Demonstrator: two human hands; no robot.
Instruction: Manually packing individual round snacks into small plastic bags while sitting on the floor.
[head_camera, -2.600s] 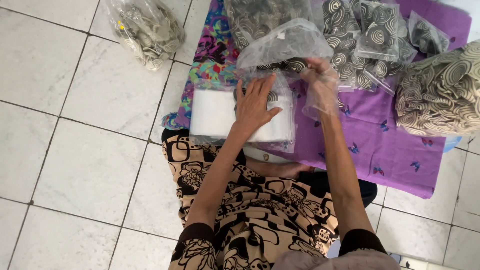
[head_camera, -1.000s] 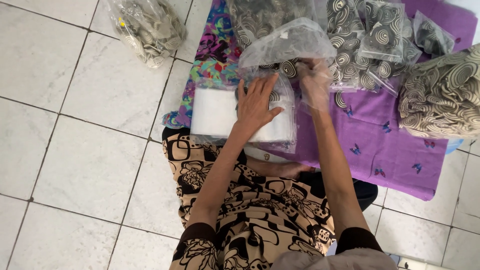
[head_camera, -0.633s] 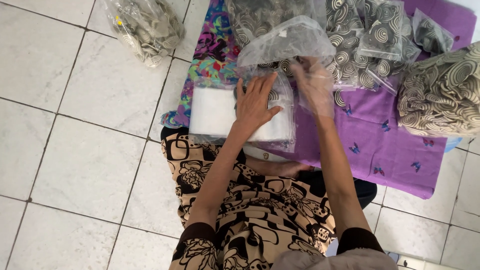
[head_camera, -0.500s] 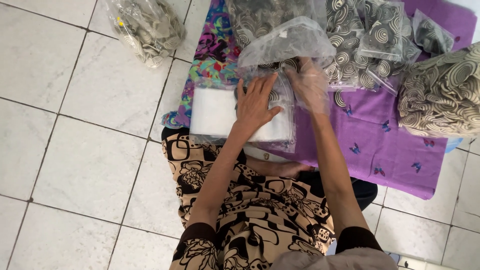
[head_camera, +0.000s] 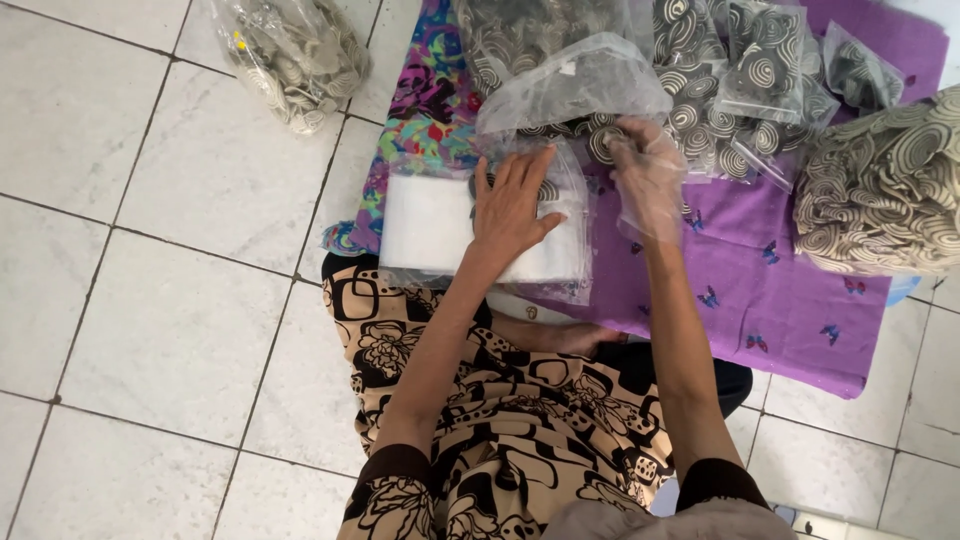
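A flat clear bag with white stuff inside (head_camera: 440, 232) is laid across the lap and the near edge of the purple cloth (head_camera: 760, 290), and it's being pinned down by the left hand (head_camera: 510, 205), palm flat, fingers spread, nothing actually gripped. A few spiral discs can be seen tucked under the fingertips at the bag's top end.

Just beside it, the right hand (head_camera: 645, 170) is covered by a thin clear plastic glove and is pinched on one spiral disc (head_camera: 604, 143), right at the mouth of a puffed-up clear bag (head_camera: 570, 85) that's propped over the flat bag's far edge. That puffed bag blocks part of the view of the discs behind it.

Further out, small sealed packets of spiral discs (head_camera: 750, 70) are heaped on the purple cloth, and a big loose pile of discs (head_camera: 885, 185) is sitting at the right edge. A flowery cloth (head_camera: 430, 100) is spread to the left, and another filled bag (head_camera: 295, 60) is left well apart on the white floor tiles (head_camera: 150, 300).
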